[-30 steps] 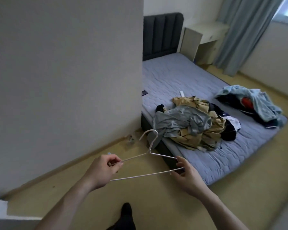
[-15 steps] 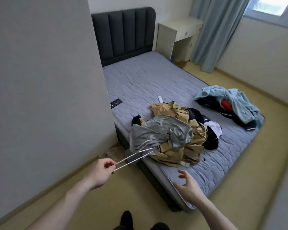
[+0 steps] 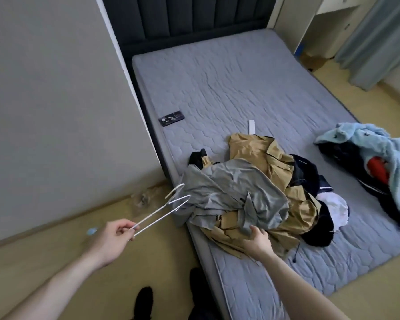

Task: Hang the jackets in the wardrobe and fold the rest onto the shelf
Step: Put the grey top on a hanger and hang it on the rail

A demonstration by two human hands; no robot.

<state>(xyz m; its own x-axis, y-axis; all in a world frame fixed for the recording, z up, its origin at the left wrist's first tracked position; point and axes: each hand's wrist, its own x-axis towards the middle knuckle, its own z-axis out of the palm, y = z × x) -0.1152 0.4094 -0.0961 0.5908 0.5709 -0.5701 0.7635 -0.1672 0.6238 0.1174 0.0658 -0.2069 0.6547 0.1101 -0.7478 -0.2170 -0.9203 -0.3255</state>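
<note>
Left hand point(image 3: 112, 236) pinching one white wire hanger point(image 3: 162, 210) by its end — long axis running up-right, hook toward the bed point(image 3: 229, 88). Right hand point(image 3: 258, 242), fingers loosely spread, resting on the grey garment point(image 3: 229, 192) atop a tan jacket point(image 3: 263, 153). Two clothing piles on the mattress — no legible writing.

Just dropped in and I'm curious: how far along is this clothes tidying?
Barely begun. Nothing looks put away: no wardrobe or shelf is in view. In hand: the left hand pinches a white wire hanger, and the right hand reaches the grey garment atop the tan jacket. Left: that whole pile and the second heap under the light blue fleece on the mattress.
</note>
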